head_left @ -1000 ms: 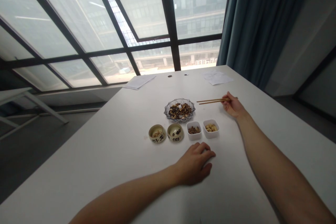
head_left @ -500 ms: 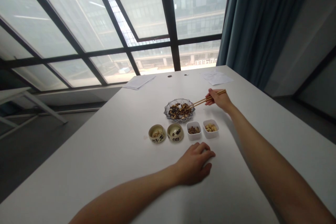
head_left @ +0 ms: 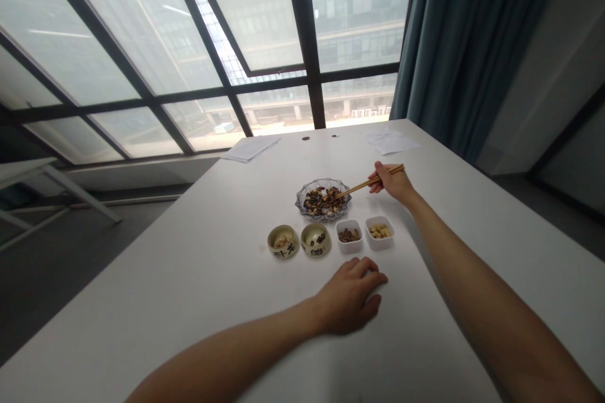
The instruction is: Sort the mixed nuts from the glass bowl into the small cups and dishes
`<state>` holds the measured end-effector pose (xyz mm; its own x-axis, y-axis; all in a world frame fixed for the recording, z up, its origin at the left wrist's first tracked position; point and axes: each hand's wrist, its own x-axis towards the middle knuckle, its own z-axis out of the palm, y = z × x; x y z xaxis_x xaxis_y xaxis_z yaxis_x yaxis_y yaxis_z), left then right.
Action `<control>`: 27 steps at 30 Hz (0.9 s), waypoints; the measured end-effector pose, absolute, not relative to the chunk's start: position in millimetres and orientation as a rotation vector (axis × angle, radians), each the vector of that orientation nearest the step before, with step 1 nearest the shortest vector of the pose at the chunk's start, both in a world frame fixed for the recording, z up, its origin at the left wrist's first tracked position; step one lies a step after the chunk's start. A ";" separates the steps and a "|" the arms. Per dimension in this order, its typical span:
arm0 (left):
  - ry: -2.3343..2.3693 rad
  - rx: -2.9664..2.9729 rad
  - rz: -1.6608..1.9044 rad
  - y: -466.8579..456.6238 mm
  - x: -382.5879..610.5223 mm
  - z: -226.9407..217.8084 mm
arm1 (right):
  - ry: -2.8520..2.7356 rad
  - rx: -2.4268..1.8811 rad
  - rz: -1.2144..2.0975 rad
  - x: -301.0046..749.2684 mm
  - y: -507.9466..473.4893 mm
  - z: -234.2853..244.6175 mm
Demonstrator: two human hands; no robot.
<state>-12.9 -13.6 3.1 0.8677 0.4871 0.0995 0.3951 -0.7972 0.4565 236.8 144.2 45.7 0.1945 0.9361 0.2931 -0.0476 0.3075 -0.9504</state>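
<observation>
My right hand (head_left: 393, 181) grips a pair of wooden chopsticks (head_left: 366, 183) whose tips reach into a glass dish (head_left: 302, 203) of mixed nuts and seeds. My left hand (head_left: 350, 296) lies on the white table (head_left: 189, 289) with its fingers loosely curled and nothing in them, just in front of two small white square cups (head_left: 349, 236) (head_left: 379, 232). To the left of these stand two small round yellowish bowls (head_left: 283, 242) (head_left: 316, 239) with a few pieces inside.
Sheets of paper lie at the table's far edge, one on the left (head_left: 250, 147) and one on the right (head_left: 390, 141). Large windows stand behind the table, and a dark curtain (head_left: 463, 44) hangs at the right. Another table (head_left: 28, 171) is at the far left.
My right hand has carried the chopsticks leftwards from beside the dish, and their tips now reach into the glass dish. My left hand has stayed still.
</observation>
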 end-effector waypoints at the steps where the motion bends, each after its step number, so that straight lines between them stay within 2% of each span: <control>1: 0.647 2.612 0.294 -13.5 -12.9 3.2 | -1.140 -1.010 0.883 237.0 144.5 44.9; 12: 0.651 2.619 0.305 -13.7 -12.4 1.7 | -0.966 -0.984 0.962 254.5 149.3 37.8; 27: 0.644 2.627 0.317 -12.9 -12.6 0.2 | -1.033 -0.908 1.434 276.6 134.6 21.7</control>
<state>-12.6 -12.9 0.2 0.8670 0.4840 0.1185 0.3894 -0.8065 0.4448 276.6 134.6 21.7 -0.1109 0.9938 0.0121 -0.3265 -0.0250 -0.9449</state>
